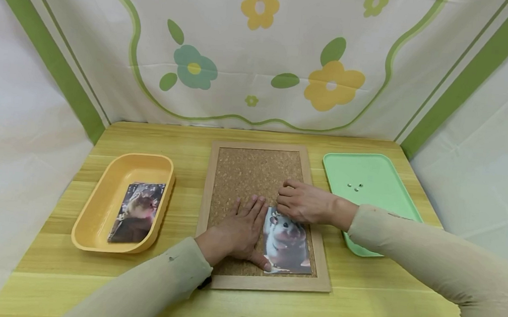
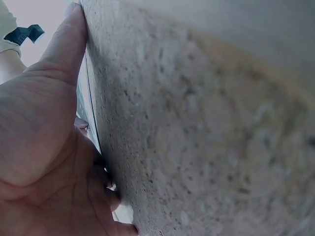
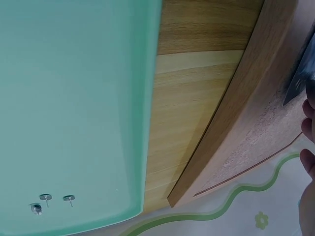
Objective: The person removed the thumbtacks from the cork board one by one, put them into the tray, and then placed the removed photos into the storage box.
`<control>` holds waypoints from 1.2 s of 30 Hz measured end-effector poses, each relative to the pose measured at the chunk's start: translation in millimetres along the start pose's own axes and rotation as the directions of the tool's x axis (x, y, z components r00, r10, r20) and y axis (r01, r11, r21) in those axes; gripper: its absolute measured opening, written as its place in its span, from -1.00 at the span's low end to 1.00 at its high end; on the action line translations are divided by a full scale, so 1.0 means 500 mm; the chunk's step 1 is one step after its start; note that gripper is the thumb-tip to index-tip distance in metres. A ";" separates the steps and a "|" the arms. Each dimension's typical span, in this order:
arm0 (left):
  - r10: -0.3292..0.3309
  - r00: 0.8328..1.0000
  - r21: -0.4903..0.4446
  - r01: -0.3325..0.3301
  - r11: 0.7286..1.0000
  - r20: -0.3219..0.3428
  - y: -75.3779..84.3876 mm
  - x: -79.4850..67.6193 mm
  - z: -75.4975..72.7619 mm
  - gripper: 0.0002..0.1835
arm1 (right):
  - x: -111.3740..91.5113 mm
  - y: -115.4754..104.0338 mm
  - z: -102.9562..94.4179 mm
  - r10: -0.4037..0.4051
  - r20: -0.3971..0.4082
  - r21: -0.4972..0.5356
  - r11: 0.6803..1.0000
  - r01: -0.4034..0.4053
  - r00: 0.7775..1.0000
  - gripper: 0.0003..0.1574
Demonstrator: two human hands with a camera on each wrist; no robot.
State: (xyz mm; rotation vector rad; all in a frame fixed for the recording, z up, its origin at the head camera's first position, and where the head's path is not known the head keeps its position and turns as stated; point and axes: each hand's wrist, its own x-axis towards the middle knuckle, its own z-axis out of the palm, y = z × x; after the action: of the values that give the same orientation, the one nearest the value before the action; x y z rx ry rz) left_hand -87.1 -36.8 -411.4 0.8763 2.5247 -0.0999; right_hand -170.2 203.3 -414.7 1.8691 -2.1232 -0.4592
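A wood-framed cork board point(image 1: 259, 171) lies on the table, and a photo of a hamster point(image 1: 287, 248) is on its lower right part. My left hand point(image 1: 241, 232) rests on the cork with fingers spread, its thumb over the photo's lower left corner. In the left wrist view the palm point(image 2: 39, 132) is low beside the speckled cork. My right hand point(image 1: 304, 202) is at the photo's top edge with bent fingers, and its fingertips are hidden. I cannot tell whether it pinches anything. The right wrist view shows its fingers point(image 3: 308, 120) beside the photo's corner.
To the right is a green tray point(image 1: 380, 176) with three small metal pushpins point(image 1: 356, 189) on it. An orange tray point(image 1: 92, 215) at left holds another animal photo point(image 1: 137, 214). A white flowered curtain point(image 1: 244, 53) closes off the table's back.
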 end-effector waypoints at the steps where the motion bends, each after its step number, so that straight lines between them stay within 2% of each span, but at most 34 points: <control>1: 0.000 1.000 -0.001 0.000 1.000 0.000 0.000 0.000 0.000 0.57 | 0.000 0.000 0.000 0.000 -0.001 -0.001 1.000 0.000 1.000 -0.78; 15: 0.000 1.000 -0.013 0.000 1.000 -0.002 0.000 -0.003 -0.002 0.56 | 0.000 0.003 -0.001 0.005 0.012 0.016 1.000 -0.005 1.000 -0.78; 36: -0.006 1.000 -0.007 0.006 1.000 0.002 0.002 -0.003 -0.004 0.56 | -0.001 0.002 0.006 -0.016 -0.029 -0.028 0.999 0.015 0.999 -0.75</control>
State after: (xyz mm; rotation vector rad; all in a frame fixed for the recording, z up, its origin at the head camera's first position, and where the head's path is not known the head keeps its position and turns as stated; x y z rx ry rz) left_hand -86.4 -36.6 -408.9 0.8652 2.5247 -0.0931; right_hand -172.3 204.1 -417.0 1.8672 -2.0745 -0.4599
